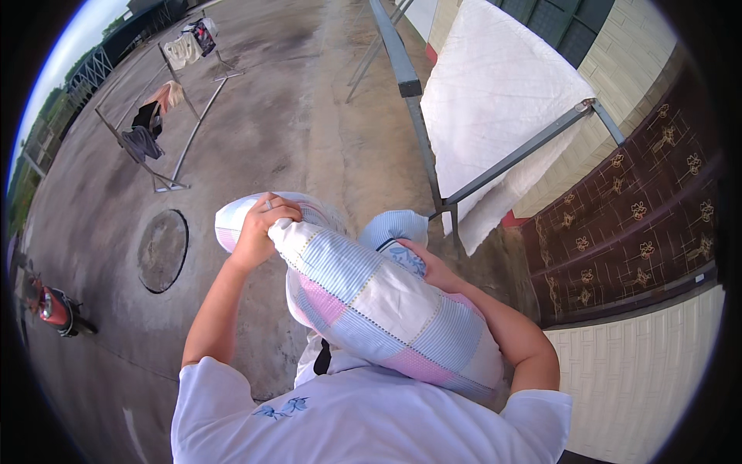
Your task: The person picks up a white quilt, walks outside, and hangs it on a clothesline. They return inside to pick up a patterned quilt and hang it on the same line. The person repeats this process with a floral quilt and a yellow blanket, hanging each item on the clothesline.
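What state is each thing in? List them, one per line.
Left hand: closed on the patchwork pillow's corner
Right hand: against the blue striped pillow, grip partly hidden
Patchwork pillow: plump, held up
Blue striped pillow: curved, partly hidden
White sheet: draped over a metal frame
Flower-patterned brown curtain: hanging
Clothes: hung on drying racks
Red motorcycle: standing, riderless

Soft daylight (dark, distorted edges).
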A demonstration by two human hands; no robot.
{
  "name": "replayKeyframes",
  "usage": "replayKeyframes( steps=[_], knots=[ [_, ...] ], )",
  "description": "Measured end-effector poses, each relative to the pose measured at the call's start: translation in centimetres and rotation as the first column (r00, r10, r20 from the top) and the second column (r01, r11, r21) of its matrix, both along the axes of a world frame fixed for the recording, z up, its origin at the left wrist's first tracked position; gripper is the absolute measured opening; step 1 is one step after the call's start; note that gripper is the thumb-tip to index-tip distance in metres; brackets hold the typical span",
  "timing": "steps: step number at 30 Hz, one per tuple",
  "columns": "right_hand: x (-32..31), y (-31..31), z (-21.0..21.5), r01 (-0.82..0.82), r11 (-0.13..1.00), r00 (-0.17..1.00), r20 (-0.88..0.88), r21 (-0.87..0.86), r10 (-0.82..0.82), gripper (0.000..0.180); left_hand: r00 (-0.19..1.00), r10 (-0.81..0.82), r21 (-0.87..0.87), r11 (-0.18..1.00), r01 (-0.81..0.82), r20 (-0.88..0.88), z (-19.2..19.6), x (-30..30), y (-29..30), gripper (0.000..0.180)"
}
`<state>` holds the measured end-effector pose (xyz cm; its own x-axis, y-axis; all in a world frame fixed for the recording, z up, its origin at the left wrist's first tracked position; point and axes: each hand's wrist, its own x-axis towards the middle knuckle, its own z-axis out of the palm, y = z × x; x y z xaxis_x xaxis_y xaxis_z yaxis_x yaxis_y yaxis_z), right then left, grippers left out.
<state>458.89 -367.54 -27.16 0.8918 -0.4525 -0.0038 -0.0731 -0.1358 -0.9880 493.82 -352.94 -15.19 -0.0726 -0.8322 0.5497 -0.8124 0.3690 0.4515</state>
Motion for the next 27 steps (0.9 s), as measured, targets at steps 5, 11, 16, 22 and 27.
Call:
replayKeyframes(
  steps=[5, 11, 16, 22, 27],
  knots=[
    [13.8, 3.4, 21.1, 0.026, 0.687, 0.997, 0.073, -0.726, 0.039, 0.064, 0.983, 0.162, -0.209, 0.962, -0.178, -0.088, 3.6, 9.5, -1.1, 0.021],
    [21.8, -4.5, 36.2, 0.659, 0.216, 0.752, 0.637, -0.721, -0.169, 0.042, 0.946, 0.255, -0.398, 0.861, -0.317, -0.201, 10.5, 22.4, -8.6, 0.024],
    [22.6, -10.3, 46.7, 0.884, 0.345, 0.44, 0.815, -0.317, -0.378, 0.041, 0.873, 0.343, -0.513, 0.71, -0.483, -0.348, 19.0, 30.5, -20.4, 0.026],
    [17.6, -18.0, 55.4, 0.952, -0.298, 0.088, 0.994, -0.065, 0.063, 0.045, 0.914, 0.279, -0.877, 0.301, -0.374, -0.294, 33.1, 32.8, -33.0, 0.021],
    [6.3, -23.3, 58.3, 0.892, -0.441, 0.031, 0.988, -0.097, -0.154, 0.044, 0.953, -0.058, -0.831, 0.508, -0.227, -0.296, 40.6, 24.5, -43.6, 0.02]
  ],
)
